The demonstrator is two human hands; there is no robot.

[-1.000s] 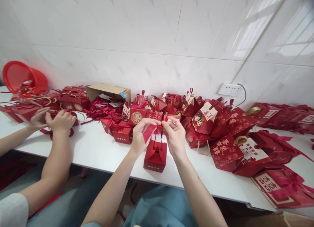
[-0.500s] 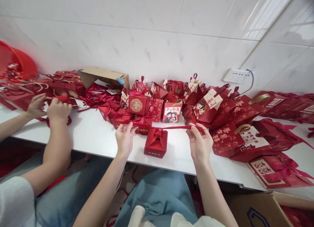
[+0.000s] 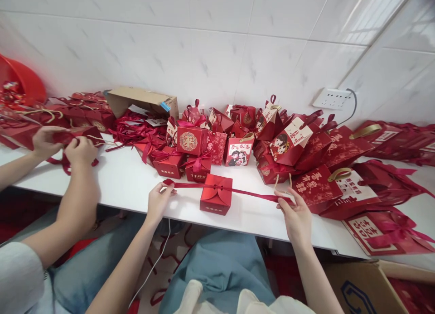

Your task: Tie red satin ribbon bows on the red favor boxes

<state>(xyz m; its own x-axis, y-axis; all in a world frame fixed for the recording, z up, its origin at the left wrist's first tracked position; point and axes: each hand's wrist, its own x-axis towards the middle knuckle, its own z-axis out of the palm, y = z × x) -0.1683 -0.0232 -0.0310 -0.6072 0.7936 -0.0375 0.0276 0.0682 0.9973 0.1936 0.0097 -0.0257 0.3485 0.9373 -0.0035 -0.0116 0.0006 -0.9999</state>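
Observation:
A small red gift box (image 3: 216, 199) with folded top flaps stands near the front edge of the white table. A dark red ribbon (image 3: 249, 193) runs through two holes in its top and stretches out to both sides. My left hand (image 3: 159, 200) pinches the ribbon's left end, just left of the box. On the right, the other end is pinched by my right hand (image 3: 295, 210), a little lower and farther from the box. Both ribbon halves look fairly taut. Right behind stand finished red boxes with bows (image 3: 167, 162).
Many red gift boxes (image 3: 288, 139) crowd the table's back and right. A cardboard box (image 3: 141, 99) of ribbons lies left of centre. At left a co-worker's hands (image 3: 81, 148) handle red ribbon. An open carton (image 3: 356, 282) sits low right; a socket strip (image 3: 331, 99) is by the wall.
My hands have moved apart and slightly down, pulling the ribbon wider and flatter against the box top. The flaps have come down closed. The co-worker's hands have shifted slightly.

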